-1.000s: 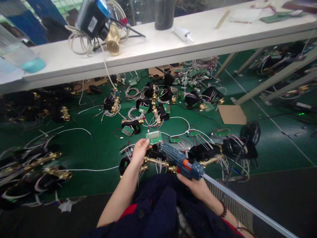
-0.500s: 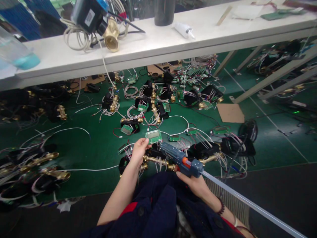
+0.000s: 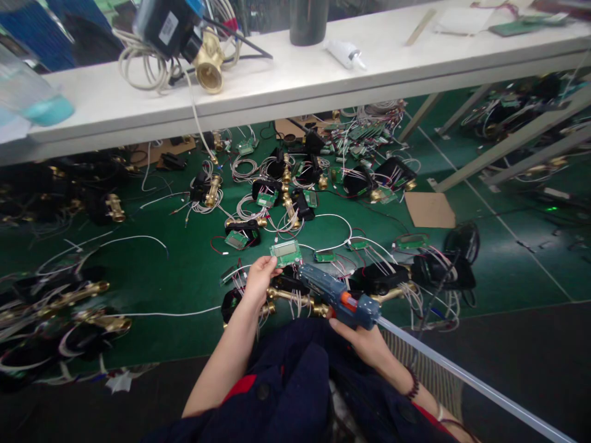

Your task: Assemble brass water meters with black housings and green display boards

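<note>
Between its thumb and fingers, my left hand [image 3: 261,280] pinches the left edge of a green circuit board [image 3: 285,251] with a grey display. My right hand [image 3: 362,341] is closed round the handle of a blue glue gun [image 3: 339,296], and a long clear glue stick [image 3: 462,372] runs out of its back end. The gun's nozzle is close to the board's lower right edge; whether they touch I cannot tell. Below the board lies a black housing on a brass pipe fitting [image 3: 290,296], partly hidden by the gun and my left hand.
Several brass fittings with black housings, boards and cables lie across the green work surface [image 3: 184,280]. A white shelf [image 3: 258,86] crosses above, bearing a meter with a brass body [image 3: 210,61], a white tube [image 3: 346,54] and a dark cylinder [image 3: 308,21]. Cardboard [image 3: 429,209] lies at right.
Both hands, the circuit board and the glue gun hold nearly the same position. Only a very slight shift of the camera view shows.
</note>
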Demonstrator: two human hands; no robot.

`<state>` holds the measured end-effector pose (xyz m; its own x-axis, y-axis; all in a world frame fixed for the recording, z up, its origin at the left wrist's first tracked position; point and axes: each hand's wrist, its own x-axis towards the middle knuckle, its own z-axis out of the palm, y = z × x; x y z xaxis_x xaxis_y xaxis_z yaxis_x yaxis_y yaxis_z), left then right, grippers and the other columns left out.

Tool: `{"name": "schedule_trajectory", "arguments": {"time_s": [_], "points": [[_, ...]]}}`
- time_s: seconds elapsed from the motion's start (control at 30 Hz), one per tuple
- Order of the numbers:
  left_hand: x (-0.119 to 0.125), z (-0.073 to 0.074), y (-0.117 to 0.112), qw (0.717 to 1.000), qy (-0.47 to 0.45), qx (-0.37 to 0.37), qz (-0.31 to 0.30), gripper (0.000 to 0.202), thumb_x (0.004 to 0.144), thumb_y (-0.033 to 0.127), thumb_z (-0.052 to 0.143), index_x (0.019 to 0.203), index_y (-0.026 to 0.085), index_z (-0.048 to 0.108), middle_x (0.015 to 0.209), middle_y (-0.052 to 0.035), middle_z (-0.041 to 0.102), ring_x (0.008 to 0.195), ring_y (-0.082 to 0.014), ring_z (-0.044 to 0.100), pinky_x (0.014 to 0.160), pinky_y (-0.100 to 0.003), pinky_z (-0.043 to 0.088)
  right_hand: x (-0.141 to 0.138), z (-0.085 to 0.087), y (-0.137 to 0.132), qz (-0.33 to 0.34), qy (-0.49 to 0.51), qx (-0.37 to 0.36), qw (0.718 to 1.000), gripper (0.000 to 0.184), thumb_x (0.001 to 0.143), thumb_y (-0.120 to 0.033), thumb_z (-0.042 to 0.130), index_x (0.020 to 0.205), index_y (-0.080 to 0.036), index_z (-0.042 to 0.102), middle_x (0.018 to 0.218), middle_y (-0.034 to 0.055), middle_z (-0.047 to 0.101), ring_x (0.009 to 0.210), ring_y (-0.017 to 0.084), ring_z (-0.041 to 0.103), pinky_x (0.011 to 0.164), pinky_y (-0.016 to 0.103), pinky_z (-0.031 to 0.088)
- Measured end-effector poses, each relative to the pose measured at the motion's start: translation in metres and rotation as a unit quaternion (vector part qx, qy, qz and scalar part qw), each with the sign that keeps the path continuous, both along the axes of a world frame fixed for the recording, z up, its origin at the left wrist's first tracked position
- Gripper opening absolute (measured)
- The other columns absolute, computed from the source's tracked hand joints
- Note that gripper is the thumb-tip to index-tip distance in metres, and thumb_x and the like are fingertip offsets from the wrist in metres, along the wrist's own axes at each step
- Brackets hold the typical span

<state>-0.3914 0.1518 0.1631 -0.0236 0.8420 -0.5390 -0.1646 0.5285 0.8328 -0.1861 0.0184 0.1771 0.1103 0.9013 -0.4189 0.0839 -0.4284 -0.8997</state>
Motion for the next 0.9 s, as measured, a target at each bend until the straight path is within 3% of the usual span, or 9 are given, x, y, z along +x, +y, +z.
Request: {"name": "schedule_trajectory", "arguments": {"time_s": [0.4, 0.5, 0.7, 0.9], "points": [[-0.002, 0.0028, -0.0003, 1.0, 0.0, -0.003, 0.005, 0.017, 0.083, 0.025, 0.064, 0.074, 0.013, 0.058, 0.064, 0.0047, 0.058, 0.057, -0.0099, 0.057, 0.065, -0.027, 0.049, 0.0064, -0.0019, -0.0048, 0.006, 0.016, -0.028, 0.999, 0.054, 0.058, -0.06, 0.074, 0.093, -0.019, 0.074, 0.101, 0.0114, 0.071, 0.103, 0.034, 0.063, 0.102, 0.053, 0.04], [-0.0025, 0.0032, -0.0006, 1.0, 0.0, -0.006, 0.003, 0.016, 0.084, 0.024, 0.063, 0.074, 0.013, 0.058, 0.064, 0.0046, 0.059, 0.058, -0.0099, 0.057, 0.065, -0.027, 0.049, 0.0068, 0.0, -0.006, -0.017, 0.004, -0.027, 0.999, 0.051, 0.058, -0.06, 0.074, 0.089, -0.019, 0.073, 0.095, 0.0113, 0.072, 0.098, 0.035, 0.064, 0.098, 0.054, 0.042], [-0.0025, 0.0037, -0.0014, 1.0, 0.0, -0.005, -0.003, 0.02, 0.079, 0.03, 0.069, 0.073, 0.014, 0.059, 0.064, 0.0044, 0.059, 0.057, -0.0097, 0.057, 0.064, -0.026, 0.048, 0.0063, 0.0039, -0.0011, -0.037, 0.002, 0.006, 0.999, 0.044, 0.059, -0.059, 0.074, 0.076, -0.019, 0.07, 0.08, 0.0076, 0.072, 0.083, 0.028, 0.065, 0.086, 0.044, 0.05], [-0.0029, 0.0026, -0.0023, 1.0, 0.001, -0.004, -0.003, 0.019, 0.081, 0.03, 0.067, 0.076, 0.013, 0.059, 0.065, 0.0038, 0.06, 0.058, -0.0101, 0.057, 0.066, -0.028, 0.05, 0.0044, 0.0027, -0.0011, -0.043, 0.009, 0.018, 0.999, 0.043, 0.06, -0.058, 0.074, 0.074, -0.018, 0.069, 0.078, 0.0072, 0.071, 0.079, 0.027, 0.065, 0.082, 0.043, 0.052]]}}
